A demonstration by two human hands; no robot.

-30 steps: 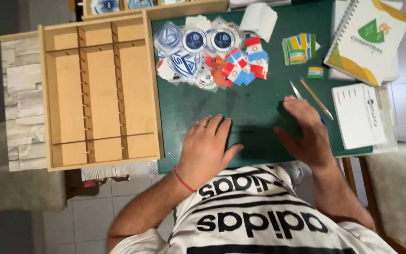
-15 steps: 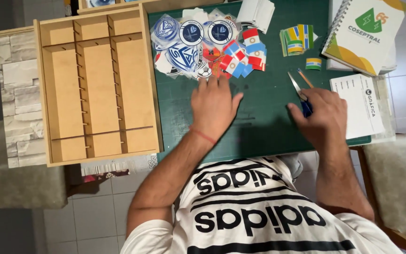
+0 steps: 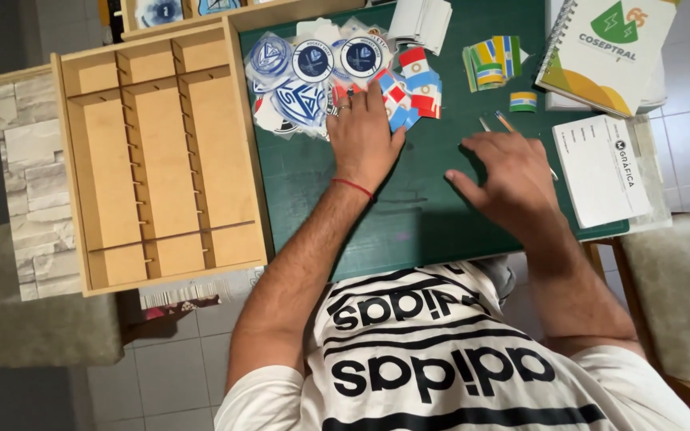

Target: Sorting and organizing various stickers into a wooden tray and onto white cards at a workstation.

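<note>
Flat and spread, the left hand (image 3: 363, 132) presses its fingers onto the sticker pile (image 3: 325, 76), gripping nothing; the pile fans out at its twelve and eleven o'clock. At three o'clock the right hand (image 3: 513, 179) lies open-palmed on the green mat (image 3: 433, 231), pencils (image 3: 498, 122) just beyond. Wooden tray (image 3: 161, 160) at nine.

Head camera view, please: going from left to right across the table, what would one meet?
Stone-pattern block → wooden divided tray → pile of round blue-and-white stickers → left hand on the small flag stickers → right hand → white printed card.
</note>
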